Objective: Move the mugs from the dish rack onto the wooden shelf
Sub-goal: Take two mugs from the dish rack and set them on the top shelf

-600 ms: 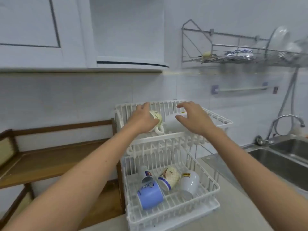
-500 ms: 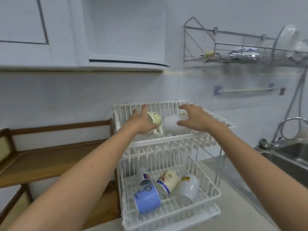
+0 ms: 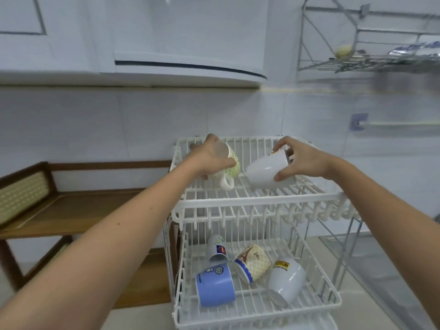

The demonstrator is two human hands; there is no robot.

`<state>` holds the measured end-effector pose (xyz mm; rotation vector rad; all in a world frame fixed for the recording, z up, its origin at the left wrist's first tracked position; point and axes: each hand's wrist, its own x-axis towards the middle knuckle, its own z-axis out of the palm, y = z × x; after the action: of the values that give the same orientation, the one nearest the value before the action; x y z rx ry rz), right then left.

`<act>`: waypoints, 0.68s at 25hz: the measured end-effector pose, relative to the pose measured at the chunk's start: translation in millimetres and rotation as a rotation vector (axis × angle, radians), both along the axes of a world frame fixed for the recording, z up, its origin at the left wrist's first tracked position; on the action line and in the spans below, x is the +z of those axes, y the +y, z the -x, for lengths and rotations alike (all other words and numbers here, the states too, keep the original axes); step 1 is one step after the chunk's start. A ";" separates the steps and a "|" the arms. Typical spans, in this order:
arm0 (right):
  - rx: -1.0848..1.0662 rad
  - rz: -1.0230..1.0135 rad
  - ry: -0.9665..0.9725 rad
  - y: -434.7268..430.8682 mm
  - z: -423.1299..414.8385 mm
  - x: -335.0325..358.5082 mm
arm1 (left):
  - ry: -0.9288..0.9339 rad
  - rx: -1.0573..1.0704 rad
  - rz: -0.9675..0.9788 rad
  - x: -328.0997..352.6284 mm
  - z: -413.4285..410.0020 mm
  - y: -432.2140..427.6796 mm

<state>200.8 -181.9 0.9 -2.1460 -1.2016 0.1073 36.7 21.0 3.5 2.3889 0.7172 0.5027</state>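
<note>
White plastic bars are making up the two-level dish rack (image 3: pixel 257 201) you are reaching into, and both of your hands are up at its top level. Your left hand (image 3: pixel 209 158) is closing around a pale yellow patterned mug (image 3: pixel 229 166): the thumb is lying across its side, the other fingers are wrapping its rim end, and the white handle is pointing down toward the bars. The mug is tilting on its side; whether it is touching the bars is hard to tell. Your right hand (image 3: pixel 302 160) is gripping a plain white mug (image 3: pixel 266 169) that is also lying tilted, with your thumb pressing under its side and your fingers curling over its far end. The two mugs are sitting just beside each other, apart by a narrow gap.

Down on the lower level, four more mugs are lying on their sides: a blue mug (image 3: pixel 215 288) at the front left, a tall white cup with a red and blue mark (image 3: pixel 216 251) behind it, a cream patterned mug with a blue rim (image 3: pixel 253 262) in the middle, and a white mug with a yellow label (image 3: pixel 287 279) on the right.

To your left, the wooden shelf (image 3: pixel 78 210) is standing against the tiled wall, touching the rack's side. A metal wall rack (image 3: pixel 371 60) is hanging at the upper right.
</note>
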 end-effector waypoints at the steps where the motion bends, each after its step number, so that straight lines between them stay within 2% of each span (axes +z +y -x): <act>1: 0.009 -0.031 0.016 -0.8 4.4 5.2 | -0.057 -0.003 0.022 5.0 9.9 0.8; 5: 0.025 -0.043 -0.049 1.8 33.0 35.6 | -0.306 -0.067 0.135 27.2 55.0 8.1; 8: 0.043 -0.131 -0.111 10.2 75.6 66.3 | -0.449 -0.140 0.428 43.4 101.0 20.1; 10: 0.087 -0.169 -0.163 19.1 111.5 82.3 | -0.452 -0.149 0.567 48.0 141.3 37.2; 13: 0.158 -0.175 -0.245 35.2 163.0 94.5 | -0.331 -0.165 0.559 42.2 197.6 69.5; 17: 0.263 -0.153 -0.262 87.2 230.6 90.5 | -0.227 -0.053 0.386 32.3 257.1 122.9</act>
<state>-29.8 -94.7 91.4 -1.9024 -1.5865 -0.1526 -220.4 144.0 35.9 1.9500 0.5866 0.5473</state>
